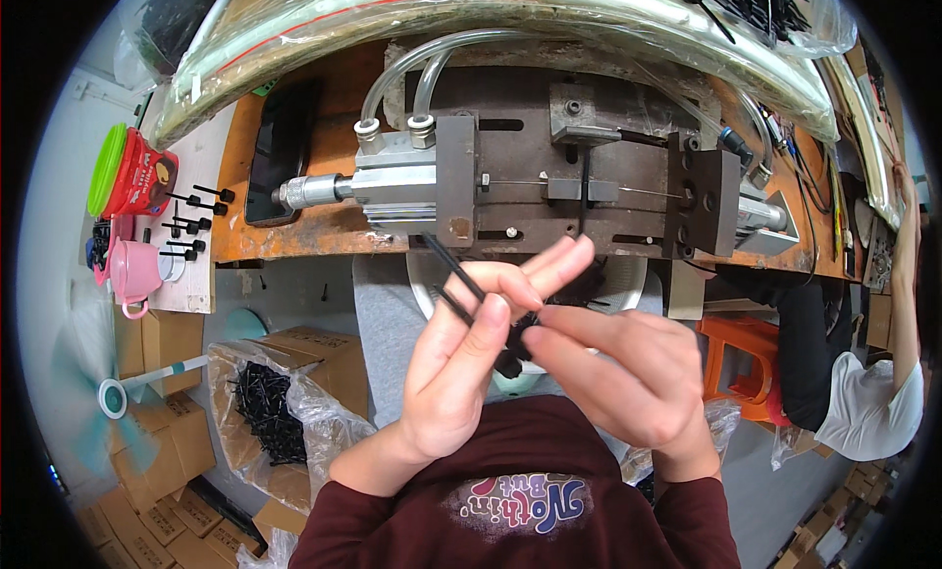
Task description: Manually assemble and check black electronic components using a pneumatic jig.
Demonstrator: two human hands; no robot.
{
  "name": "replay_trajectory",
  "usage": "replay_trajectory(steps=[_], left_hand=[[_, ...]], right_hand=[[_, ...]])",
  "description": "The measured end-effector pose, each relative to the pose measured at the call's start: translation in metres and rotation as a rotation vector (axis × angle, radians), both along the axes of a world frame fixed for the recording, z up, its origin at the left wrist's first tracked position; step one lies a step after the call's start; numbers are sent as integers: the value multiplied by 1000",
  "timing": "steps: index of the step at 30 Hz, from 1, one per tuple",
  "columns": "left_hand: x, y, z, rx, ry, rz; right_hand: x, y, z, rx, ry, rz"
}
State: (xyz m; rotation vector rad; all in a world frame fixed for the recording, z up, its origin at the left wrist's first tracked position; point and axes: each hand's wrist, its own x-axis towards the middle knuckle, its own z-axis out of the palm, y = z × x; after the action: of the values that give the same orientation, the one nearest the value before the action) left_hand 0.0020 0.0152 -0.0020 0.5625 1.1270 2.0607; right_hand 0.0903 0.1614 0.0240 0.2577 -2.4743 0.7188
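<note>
black rods (451,264) are clamped in left fingers (481,339), heads (508,364) pinched by right fingers (571,326); a rod could be dropped if grip is loosened.

Matt plastic-looking rods (453,266), smooth silvery metal cylinder (397,184), dull dark metal base plate (515,211), clear glossy plastic tubing (373,98), scuffed wooden tabletop (329,240), glossy phone (280,157), matt cardboard boxes (162,456), crinkled see-through plastic bag (329,430), matt cloth sweatshirt (412,520)

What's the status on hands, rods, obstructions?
Left hand: holding black rods. Right hand: at their heads, grip unclear. Nothing visibly blocking; machine beyond both hands.
</note>
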Motion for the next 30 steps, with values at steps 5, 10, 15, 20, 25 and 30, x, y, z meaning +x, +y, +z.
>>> replay_trajectory(steps=[5,10,15,20,25,30], left_hand=[[2,1,3,0,-29,-116],[2,3,-3,-59,12,-163],[4,3,-3,-271,238,-13],[0,-13,-13,-119,143,-38],[7,-10,3,-156,181,-86],[1,-18,21,-134,31,-17]], right_hand=[[2,0,-9,-106,-4,55],[5,-1,-15,-149,-13,128],[2,12,-10,-149,10,-113],[-3,20,-18,-1,-130,-190],[-12,23,-13,210,-186,-224],[-14,20,-3,298,-257,-234]])
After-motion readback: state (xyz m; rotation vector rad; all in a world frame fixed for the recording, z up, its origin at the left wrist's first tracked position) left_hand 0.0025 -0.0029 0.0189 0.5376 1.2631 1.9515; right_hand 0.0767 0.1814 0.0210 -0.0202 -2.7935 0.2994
